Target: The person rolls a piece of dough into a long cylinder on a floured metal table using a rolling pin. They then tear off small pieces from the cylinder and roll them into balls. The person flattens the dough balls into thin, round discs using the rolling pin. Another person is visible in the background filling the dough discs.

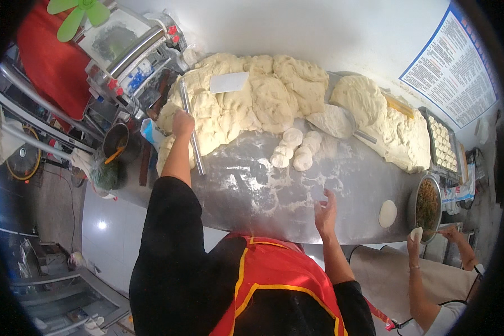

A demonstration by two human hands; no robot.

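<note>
My left hand (183,122) is closed around a metal rolling pin (197,153), beside and partly over a large mass of pale dough (235,109). Low above the floured steel table (243,201), my right hand (326,212) has its fingers apart and holds nothing. Beyond it, two short rows of cut dough pieces (286,147) lie side by side. A flour-filled metal scoop (332,121) rests against the dough. On top of the dough mass sits a white flat scraper (229,82). One flat dough round (387,213) lies towards the right end.
A co-worker's hand (414,248) holds a dough wrapper beside a metal bowl (412,208) of filling; their other hand (451,233) holds a utensil. Behind is a tray (431,161) of small buns. A dough-rolling machine (136,46) and dark pot (114,140) stand left.
</note>
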